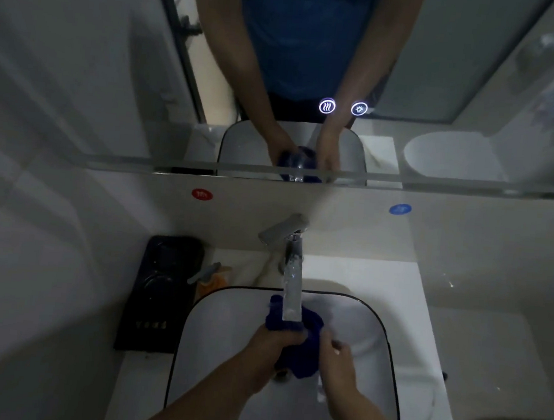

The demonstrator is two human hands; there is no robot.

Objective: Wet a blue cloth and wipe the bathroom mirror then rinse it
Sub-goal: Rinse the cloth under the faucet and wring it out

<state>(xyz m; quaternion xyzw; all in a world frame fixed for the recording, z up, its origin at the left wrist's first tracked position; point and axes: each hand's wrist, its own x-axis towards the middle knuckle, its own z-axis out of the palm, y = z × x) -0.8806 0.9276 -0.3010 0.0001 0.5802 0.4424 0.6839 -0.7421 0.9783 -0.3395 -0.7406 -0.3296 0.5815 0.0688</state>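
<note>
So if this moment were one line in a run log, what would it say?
step: wetting | crumpled dark blue cloth under chrome tap | left hand gripping cloth | right hand beside it, grip unclear | over white basin

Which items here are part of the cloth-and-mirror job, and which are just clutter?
In the job:
blue cloth, gripped by left hand and right hand
faucet
sink
mirror

Lying about:
black tray on the counter
orange bottle beside it
red sticker and blue sticker on the wall
</note>
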